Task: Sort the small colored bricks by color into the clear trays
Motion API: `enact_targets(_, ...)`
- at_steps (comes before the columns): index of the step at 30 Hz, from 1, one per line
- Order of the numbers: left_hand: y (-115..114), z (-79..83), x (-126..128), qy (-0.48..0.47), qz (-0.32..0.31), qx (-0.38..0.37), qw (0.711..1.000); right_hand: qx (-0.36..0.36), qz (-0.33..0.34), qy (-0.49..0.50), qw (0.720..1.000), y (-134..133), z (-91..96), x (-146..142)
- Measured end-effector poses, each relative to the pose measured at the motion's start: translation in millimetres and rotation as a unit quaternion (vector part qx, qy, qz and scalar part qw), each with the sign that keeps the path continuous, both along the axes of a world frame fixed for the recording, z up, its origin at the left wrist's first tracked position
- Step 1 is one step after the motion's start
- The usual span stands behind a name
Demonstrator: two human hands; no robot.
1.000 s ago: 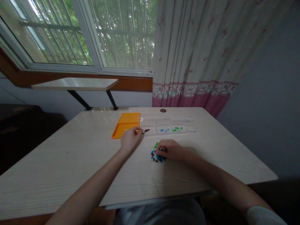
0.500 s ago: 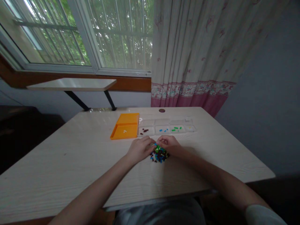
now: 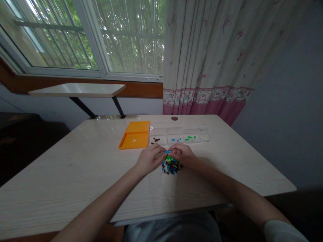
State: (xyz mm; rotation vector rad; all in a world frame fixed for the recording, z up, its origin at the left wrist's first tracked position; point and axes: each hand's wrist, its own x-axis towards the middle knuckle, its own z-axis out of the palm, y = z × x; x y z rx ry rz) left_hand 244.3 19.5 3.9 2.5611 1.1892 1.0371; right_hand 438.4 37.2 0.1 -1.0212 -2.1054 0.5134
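Between the fingertips of both hands is a small blue building brick (image 3: 167, 152), held just above the far side of a pile of tiny bricks. My left hand (image 3: 150, 158) pinches it from the left, thumb and fingers closed. From the other side my right hand (image 3: 185, 156) has its fingers curled in at the brick; the exact grip is too small to make out. Below them the loose brick pile (image 3: 172, 165) mixes dark brown, blue, green and pale yellow pieces on the wooden table (image 3: 101, 174).
Beyond my hands, clear plastic boxes (image 3: 174, 133) hold sorted brown, blue, green and yellow bricks. An open orange case (image 3: 133, 140) with small white pieces lies to their left. A raised shelf (image 3: 83, 90) stands at the back left, and a curtain (image 3: 202, 67) hangs behind the table.
My hands have risen slightly away from the pile. The blue brick now shows between both hands' fingertips; the boxes and orange case stay put.
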Motion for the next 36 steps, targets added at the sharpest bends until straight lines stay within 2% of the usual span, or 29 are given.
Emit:
enact_targets(7,1,0.8,-2,0.033,0.017,-0.034,0.999,0.08,-0.021,-0.006,0.997,0,-2.4,6)
enact_targets(12,5,1.2,-9,0.136,-0.037,-0.072,0.987,0.217,-0.082,0.002,0.973,6,8.0,25)
enact_targets(15,5,2.1,-10,0.179,-0.052,-0.072,0.98,0.252,-0.115,0.003,0.961,11,14.1,36)
enact_targets(20,4,2.8,-10,0.213,-0.046,-0.061,0.974,0.268,-0.123,-0.01,0.956,15,15.7,40)
enact_targets(36,6,-3.7,-5,0.224,-0.044,-0.078,0.97,0.252,-0.12,-0.014,0.96,16,14.8,39)
